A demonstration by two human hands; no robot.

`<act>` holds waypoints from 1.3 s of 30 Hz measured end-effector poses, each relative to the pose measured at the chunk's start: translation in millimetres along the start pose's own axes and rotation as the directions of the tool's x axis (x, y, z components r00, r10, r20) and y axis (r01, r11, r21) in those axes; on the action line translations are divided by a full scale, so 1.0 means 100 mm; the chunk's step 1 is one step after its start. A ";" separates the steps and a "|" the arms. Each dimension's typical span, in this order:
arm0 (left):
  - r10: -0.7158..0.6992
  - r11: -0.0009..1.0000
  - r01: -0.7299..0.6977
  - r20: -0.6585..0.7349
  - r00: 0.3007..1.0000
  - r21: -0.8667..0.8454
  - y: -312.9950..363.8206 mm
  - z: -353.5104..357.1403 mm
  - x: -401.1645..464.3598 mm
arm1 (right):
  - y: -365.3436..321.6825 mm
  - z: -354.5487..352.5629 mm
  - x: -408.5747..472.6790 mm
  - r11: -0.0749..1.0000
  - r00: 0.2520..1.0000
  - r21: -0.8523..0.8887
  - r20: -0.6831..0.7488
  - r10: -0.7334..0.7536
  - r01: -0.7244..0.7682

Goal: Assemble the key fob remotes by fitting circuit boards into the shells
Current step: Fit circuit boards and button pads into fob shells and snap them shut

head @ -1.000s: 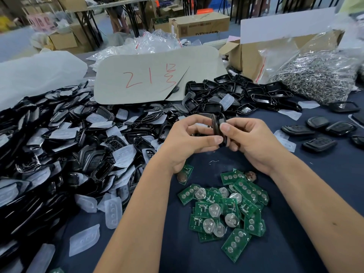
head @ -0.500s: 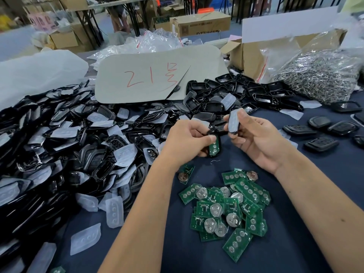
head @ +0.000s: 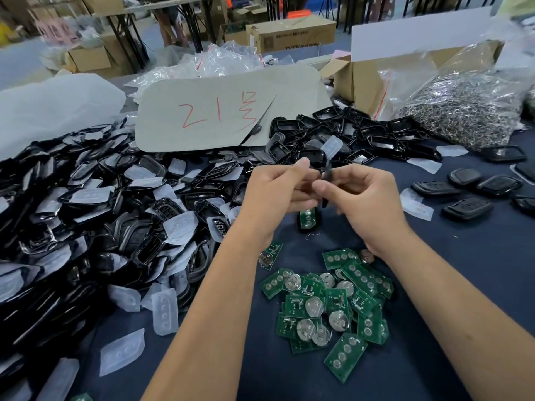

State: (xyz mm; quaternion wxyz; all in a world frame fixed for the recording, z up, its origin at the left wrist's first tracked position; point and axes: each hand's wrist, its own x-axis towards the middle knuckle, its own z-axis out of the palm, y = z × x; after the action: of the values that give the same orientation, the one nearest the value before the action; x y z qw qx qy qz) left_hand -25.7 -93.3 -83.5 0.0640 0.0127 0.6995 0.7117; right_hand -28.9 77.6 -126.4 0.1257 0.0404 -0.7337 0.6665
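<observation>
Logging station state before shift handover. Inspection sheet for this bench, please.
Surface: table under dark blue cloth.
Job's things: green boards heaped near the front; black shells piled at left and behind the hands; one shell with a board lying below the hands; closed fobs at right.
Clutter: clear pads scattered; grey card marked in red; bag of metal rings; plastic bags.
Grippers: left hand and right hand both hold a black shell part edge-on.
Cables: nothing seen.
Surroundings: cardboard boxes, other tables behind.
</observation>
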 end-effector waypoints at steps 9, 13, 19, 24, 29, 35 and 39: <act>-0.060 0.998 0.060 0.041 0.997 -0.015 0.03 -0.02 -0.01 | -0.06 0.04 -0.08 0.969 0.995 -0.229 -0.007 -0.100 0.096; -0.029 0.999 0.029 0.014 0.999 -0.019 0.01 -0.07 0.00 | -0.07 0.02 -0.07 0.999 0.996 -0.042 0.092 -0.019 0.023; 0.066 0.945 -0.008 -0.168 0.984 0.326 -0.04 -0.08 0.05 | -0.08 -0.08 0.01 0.893 0.980 0.412 0.150 0.130 -0.182; 0.092 0.552 -0.019 -0.039 0.995 0.834 -0.11 -0.03 0.04 | -0.07 -0.16 0.05 0.736 0.957 0.613 0.226 0.184 -0.286; 0.062 0.597 -0.073 0.045 0.997 0.799 -0.11 -0.03 0.05 | -0.08 -0.18 0.05 0.710 0.944 0.625 0.258 0.206 -0.326; -0.061 0.979 0.073 -0.066 0.996 0.193 -0.11 -0.05 0.03 | -0.10 -0.17 0.04 0.737 0.943 0.594 0.274 0.190 -0.322; -0.164 0.979 0.151 -0.087 0.983 -0.136 -0.11 -0.04 0.04 | -0.12 -0.13 0.04 0.797 0.941 0.515 0.280 0.191 -0.316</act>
State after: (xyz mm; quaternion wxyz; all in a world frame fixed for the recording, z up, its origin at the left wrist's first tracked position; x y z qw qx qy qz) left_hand -29.1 -96.8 -95.1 0.0867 -0.0816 0.6531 0.7478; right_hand -27.9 89.8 -112.6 -0.0619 0.0473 -0.5176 0.8521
